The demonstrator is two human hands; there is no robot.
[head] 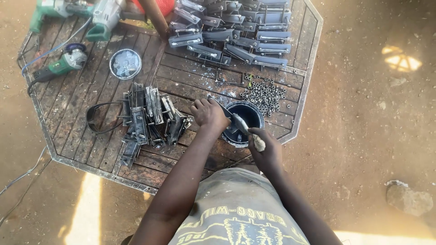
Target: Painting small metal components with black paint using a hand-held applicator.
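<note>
While left hand (208,113) grips metal piece (221,107) and right hand (265,147) grips brush (247,131), paint tin (247,119) sits near table edge (297,122); could tip.

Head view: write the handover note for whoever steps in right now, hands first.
Left hand: holds a dark metal piece at the rim of the black paint tub.
Right hand: grips a paintbrush, bristles over the tub.
Things: a pile of metal brackets lies left of the tub; rows of brackets are laid out at the table's far side; small nuts lie heaped behind the tub.
Done: cannot tell which pieces are coated.
Left: the piece in hand is at the tub, not yet set down.
</note>
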